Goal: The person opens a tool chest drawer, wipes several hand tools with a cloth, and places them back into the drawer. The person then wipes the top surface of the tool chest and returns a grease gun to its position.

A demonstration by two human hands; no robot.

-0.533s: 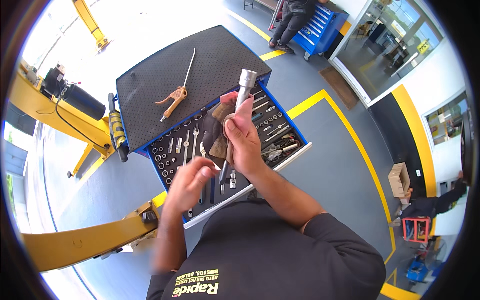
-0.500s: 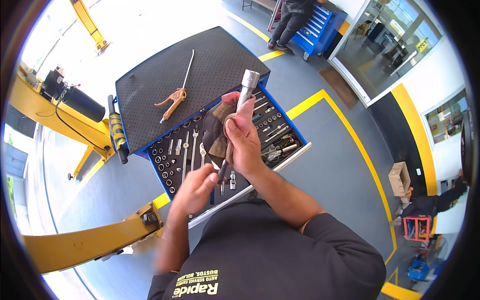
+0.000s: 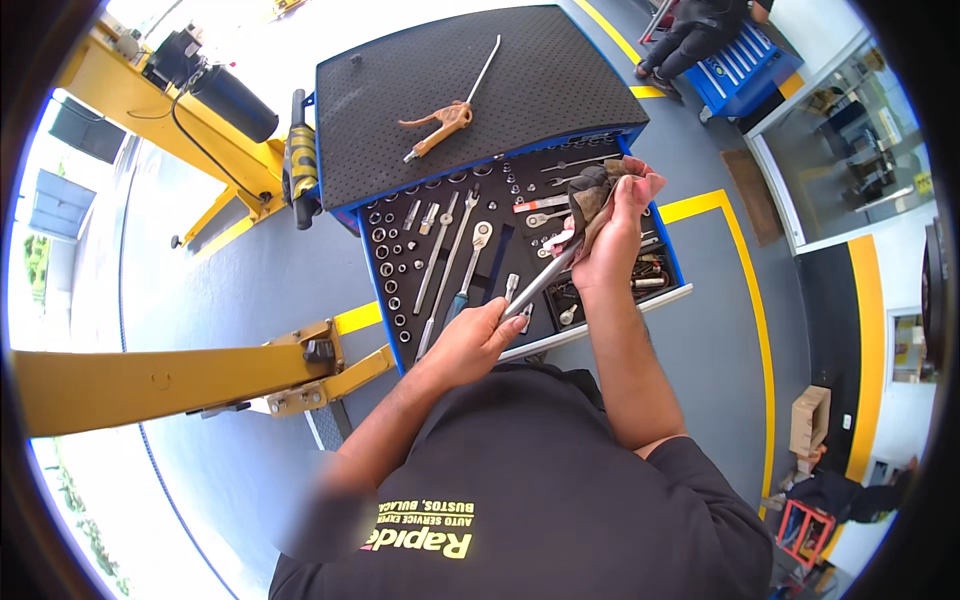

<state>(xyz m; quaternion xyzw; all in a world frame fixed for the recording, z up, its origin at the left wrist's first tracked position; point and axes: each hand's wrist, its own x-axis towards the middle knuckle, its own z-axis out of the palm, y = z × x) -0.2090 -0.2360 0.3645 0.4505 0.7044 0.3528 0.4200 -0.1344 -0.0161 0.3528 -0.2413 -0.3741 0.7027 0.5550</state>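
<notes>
My left hand (image 3: 472,340) is closed around the lower end of a grey metal socket wrench (image 3: 542,285), which slants up to the right. Higher up, my right hand (image 3: 610,250) grips a dirty brown, black and pink rag (image 3: 597,190) wrapped about the upper part of the wrench. Rag and fingers hide the wrench's socket end. Beneath both hands lies the open tool drawer (image 3: 520,348), with sockets, ratchets and wrenches set in dark foam. An orange air blow gun (image 3: 452,122) rests on the black top mat (image 3: 400,75) of the tool cabinet.
A yellow lift arm (image 3: 180,385) reaches in from the left, near the cabinet, with a yellow lift post (image 3: 130,90) behind it. Farther right, another person (image 3: 695,40) stands by a blue tool cart (image 3: 745,70). A cardboard box (image 3: 810,420) sits by the right wall.
My hands have moved right relative to the drawer. The wrench has tipped from nearly upright to a slant, and its socket end is now covered by the rag. My view has shifted.
</notes>
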